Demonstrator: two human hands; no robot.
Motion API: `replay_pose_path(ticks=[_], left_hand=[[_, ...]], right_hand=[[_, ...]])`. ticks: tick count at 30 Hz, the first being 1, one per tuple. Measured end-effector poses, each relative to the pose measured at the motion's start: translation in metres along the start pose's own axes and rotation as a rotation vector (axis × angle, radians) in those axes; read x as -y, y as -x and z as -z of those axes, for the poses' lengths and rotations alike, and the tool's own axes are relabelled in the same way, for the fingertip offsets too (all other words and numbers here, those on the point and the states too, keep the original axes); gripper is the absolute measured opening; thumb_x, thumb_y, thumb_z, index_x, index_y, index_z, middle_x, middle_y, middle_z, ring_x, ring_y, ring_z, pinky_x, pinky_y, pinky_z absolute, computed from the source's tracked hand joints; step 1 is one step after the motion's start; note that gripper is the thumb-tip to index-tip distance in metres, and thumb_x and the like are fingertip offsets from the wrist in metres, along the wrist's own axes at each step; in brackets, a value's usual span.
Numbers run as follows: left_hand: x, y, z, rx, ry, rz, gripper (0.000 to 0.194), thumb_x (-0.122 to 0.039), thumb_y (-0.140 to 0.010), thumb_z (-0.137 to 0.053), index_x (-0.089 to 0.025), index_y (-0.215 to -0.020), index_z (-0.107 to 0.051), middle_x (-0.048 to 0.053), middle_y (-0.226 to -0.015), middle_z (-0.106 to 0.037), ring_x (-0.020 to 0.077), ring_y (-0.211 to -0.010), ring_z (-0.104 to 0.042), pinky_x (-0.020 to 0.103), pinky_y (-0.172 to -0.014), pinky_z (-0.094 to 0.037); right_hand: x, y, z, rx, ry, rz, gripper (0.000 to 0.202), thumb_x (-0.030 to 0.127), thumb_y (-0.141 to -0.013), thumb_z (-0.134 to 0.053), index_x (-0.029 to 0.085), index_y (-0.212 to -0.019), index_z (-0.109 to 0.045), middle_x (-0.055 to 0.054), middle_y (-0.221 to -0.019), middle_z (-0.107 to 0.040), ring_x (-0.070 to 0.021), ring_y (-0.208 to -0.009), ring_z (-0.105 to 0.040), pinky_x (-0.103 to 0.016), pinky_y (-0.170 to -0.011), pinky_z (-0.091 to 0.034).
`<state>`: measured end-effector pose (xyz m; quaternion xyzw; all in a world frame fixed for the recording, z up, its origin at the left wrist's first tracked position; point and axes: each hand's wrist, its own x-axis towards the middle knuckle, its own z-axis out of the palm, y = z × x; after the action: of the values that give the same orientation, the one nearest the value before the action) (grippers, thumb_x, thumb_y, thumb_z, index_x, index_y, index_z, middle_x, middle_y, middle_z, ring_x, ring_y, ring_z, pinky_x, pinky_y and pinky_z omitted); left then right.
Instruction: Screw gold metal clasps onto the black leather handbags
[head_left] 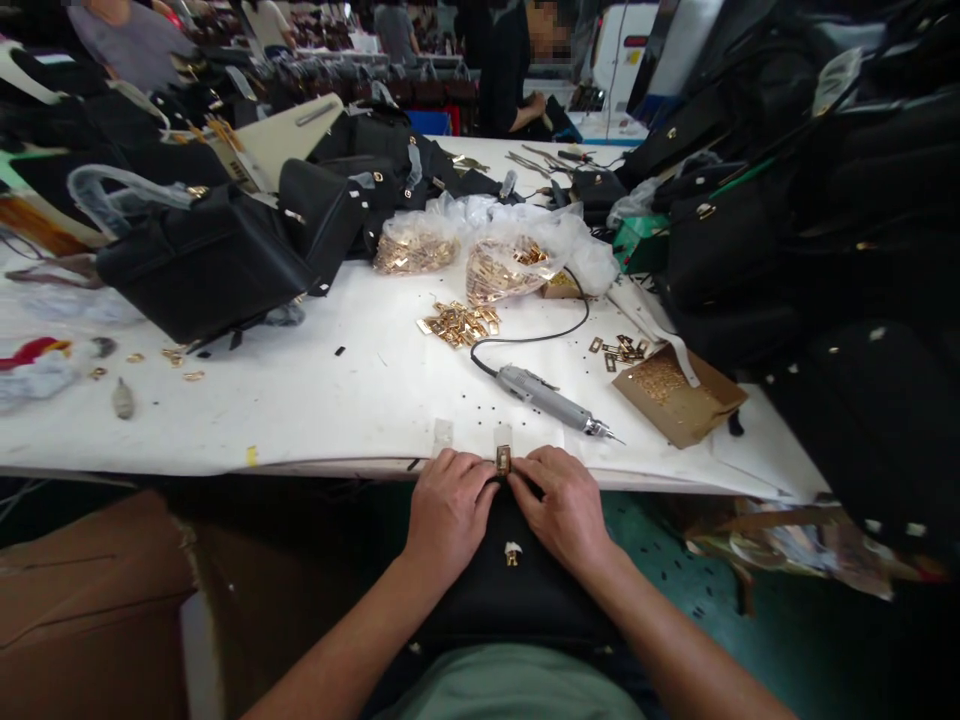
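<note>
Head view: the left hand (pixel 450 503) and right hand (pixel 562 508) meet at the near edge of a white table (pixel 360 385), their fingertips pinching a small rectangular metal plate (pixel 503 460) from either side. The plate lies between the hands, above a black bag (pixel 517 600) on the person's lap, which bears a gold-coloured fitting (pixel 513 554). Beyond the hands, a grey electric screwdriver (pixel 551 397) rests on the table, its cord (pixel 534 341) curving toward bags of metal parts (pixel 504 268). A loose pile of gold-coloured plates (pixel 459 324) lies left of the cord; an open cardboard box (pixel 679 395) of small parts lies to the right.
</note>
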<state>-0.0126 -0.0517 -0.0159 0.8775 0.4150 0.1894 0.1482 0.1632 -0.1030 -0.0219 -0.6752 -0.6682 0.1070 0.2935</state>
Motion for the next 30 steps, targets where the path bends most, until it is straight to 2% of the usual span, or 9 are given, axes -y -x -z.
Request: replay_pose_path(ticks=[6, 11, 16, 21, 26, 30], left_hand=[[-0.005, 0.003, -0.002, -0.012, 0.062, 0.007, 0.017, -0.01, -0.091, -0.062, -0.021, -0.103, -0.062, 0.004, -0.104, -0.071, 0.0254, -0.099, -0.059, 0.044, -0.088, -0.045], [-0.005, 0.005, -0.005, -0.006, 0.065, -0.009, 0.02, -0.008, -0.09, -0.059, -0.021, -0.105, -0.059, 0.005, -0.105, -0.069, 0.0257, -0.099, -0.059, 0.044, -0.091, -0.046], [-0.007, 0.006, -0.007, 0.009, 0.006, 0.005, 0.019, -0.009, -0.09, -0.056, -0.021, -0.104, -0.059, 0.006, -0.1, -0.067, 0.0257, -0.096, -0.059, 0.043, -0.088, -0.047], [-0.01, 0.007, -0.006, 0.021, -0.07, 0.014, 0.017, -0.009, -0.09, -0.055, -0.021, -0.1, -0.06, 0.005, -0.094, -0.066, 0.025, -0.09, -0.058, 0.04, -0.081, -0.047], [-0.014, 0.009, -0.005, 0.027, -0.125, 0.028, 0.016, -0.011, -0.09, -0.058, -0.02, -0.102, -0.063, 0.007, -0.097, -0.068, 0.0267, -0.094, -0.06, 0.041, -0.083, -0.047], [-0.015, 0.013, -0.002, 0.037, -0.098, 0.01, 0.013, -0.012, -0.091, -0.058, -0.02, -0.098, -0.065, 0.005, -0.091, -0.069, 0.0261, -0.091, -0.062, 0.041, -0.082, -0.048]], right_hand=[[0.005, 0.003, 0.001, 0.027, 0.028, 0.033, 0.02, 0.027, -0.094, -0.063, 0.025, -0.11, -0.075, -0.005, -0.086, -0.07, -0.0214, -0.084, -0.062, -0.034, -0.076, -0.042], [0.008, 0.0, -0.001, 0.009, 0.078, 0.023, 0.016, 0.03, -0.091, -0.066, 0.024, -0.102, -0.075, -0.004, -0.081, -0.067, -0.0211, -0.079, -0.061, -0.033, -0.072, -0.039], [0.007, 0.0, -0.004, -0.013, 0.086, 0.017, 0.012, 0.028, -0.09, -0.063, 0.025, -0.094, -0.075, -0.003, -0.078, -0.067, -0.0196, -0.077, -0.06, -0.032, -0.073, -0.038], [0.008, 0.001, -0.005, -0.041, 0.132, 0.044, 0.013, 0.026, -0.089, -0.062, 0.023, -0.09, -0.074, -0.004, -0.077, -0.068, -0.0198, -0.077, -0.061, -0.032, -0.073, -0.038], [0.01, 0.004, -0.006, -0.066, 0.144, 0.063, 0.013, 0.026, -0.089, -0.062, 0.023, -0.09, -0.075, -0.004, -0.078, -0.069, -0.0198, -0.077, -0.062, -0.031, -0.073, -0.038], [0.013, 0.008, -0.004, -0.088, 0.114, 0.096, 0.014, 0.023, -0.089, -0.061, 0.023, -0.091, -0.075, -0.004, -0.079, -0.071, -0.0199, -0.076, -0.063, -0.031, -0.074, -0.039]])
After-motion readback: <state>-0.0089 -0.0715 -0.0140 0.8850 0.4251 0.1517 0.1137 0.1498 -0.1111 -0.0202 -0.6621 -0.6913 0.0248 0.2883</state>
